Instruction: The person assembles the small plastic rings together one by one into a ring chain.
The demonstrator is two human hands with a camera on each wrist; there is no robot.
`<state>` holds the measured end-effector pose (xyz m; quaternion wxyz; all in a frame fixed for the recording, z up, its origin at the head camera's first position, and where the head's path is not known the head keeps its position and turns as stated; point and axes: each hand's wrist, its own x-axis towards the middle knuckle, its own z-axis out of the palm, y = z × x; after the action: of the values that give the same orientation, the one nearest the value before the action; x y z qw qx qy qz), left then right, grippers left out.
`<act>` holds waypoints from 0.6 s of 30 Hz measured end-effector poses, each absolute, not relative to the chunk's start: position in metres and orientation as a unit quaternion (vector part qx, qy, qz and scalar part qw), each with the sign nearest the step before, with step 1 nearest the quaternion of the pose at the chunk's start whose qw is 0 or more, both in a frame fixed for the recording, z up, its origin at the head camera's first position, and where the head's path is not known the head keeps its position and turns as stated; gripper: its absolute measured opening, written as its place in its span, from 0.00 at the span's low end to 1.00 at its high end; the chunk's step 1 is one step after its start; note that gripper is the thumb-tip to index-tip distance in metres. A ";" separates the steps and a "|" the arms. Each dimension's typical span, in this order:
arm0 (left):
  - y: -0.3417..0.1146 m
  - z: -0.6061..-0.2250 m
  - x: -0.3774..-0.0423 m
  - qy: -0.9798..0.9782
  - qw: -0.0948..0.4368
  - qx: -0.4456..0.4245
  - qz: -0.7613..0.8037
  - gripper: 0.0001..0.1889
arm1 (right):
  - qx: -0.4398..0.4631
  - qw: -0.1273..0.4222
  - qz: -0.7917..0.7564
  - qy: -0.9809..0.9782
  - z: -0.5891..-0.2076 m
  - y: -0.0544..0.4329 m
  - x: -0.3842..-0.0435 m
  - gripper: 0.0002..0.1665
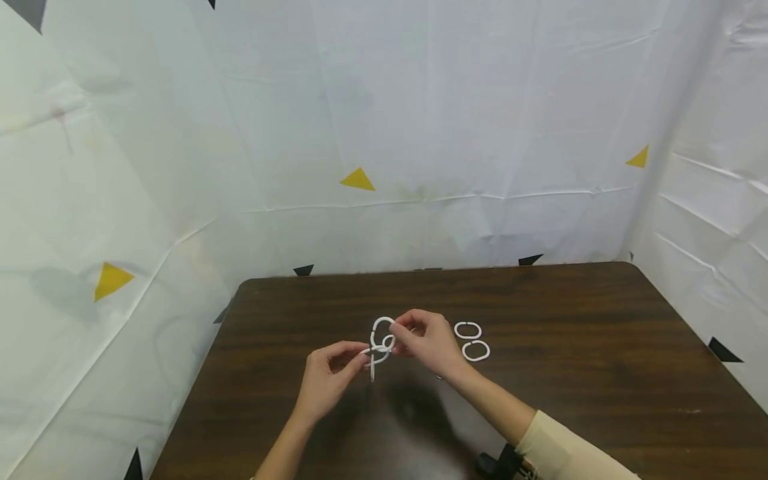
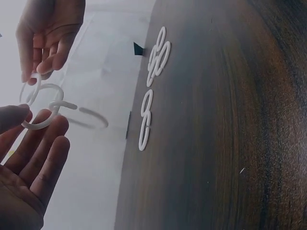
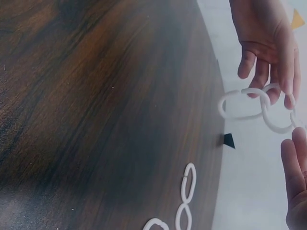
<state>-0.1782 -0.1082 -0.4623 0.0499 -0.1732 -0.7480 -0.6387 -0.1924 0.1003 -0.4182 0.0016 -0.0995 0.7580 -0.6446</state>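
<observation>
Three or so white plastic chain links (image 1: 373,339) hang hooked together between the two hands, above the table. My left hand (image 1: 324,380) pinches one link between thumb and fingers; in the left wrist view that link (image 2: 42,125) has another link (image 2: 93,115) dangling from it. On the other side, my right hand (image 1: 432,343) pinches a link (image 2: 31,92) at the chain's far end. From the right wrist view, an open-gapped link (image 3: 225,115) hangs below the fingers of the left hand (image 3: 266,38), and only fingers of the right hand (image 3: 295,172) show.
Loose white links lie on the dark wooden table (image 1: 288,313) right of the hands, one link (image 1: 478,359) in front of another link (image 1: 468,336). Several more links (image 2: 160,57) lie grouped in the left wrist view. White sheeting (image 1: 450,133) walls in the table's back and sides.
</observation>
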 end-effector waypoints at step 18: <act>-0.109 -0.464 -0.180 -0.769 0.057 -0.145 -0.619 0.11 | -0.128 0.033 -0.669 0.731 -0.431 0.093 -0.192 0.10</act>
<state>-0.1798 -0.1093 -0.4642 0.0567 -0.1455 -0.7693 -0.6195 -0.1917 0.0934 -0.4308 0.0335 -0.1280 0.7313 -0.6691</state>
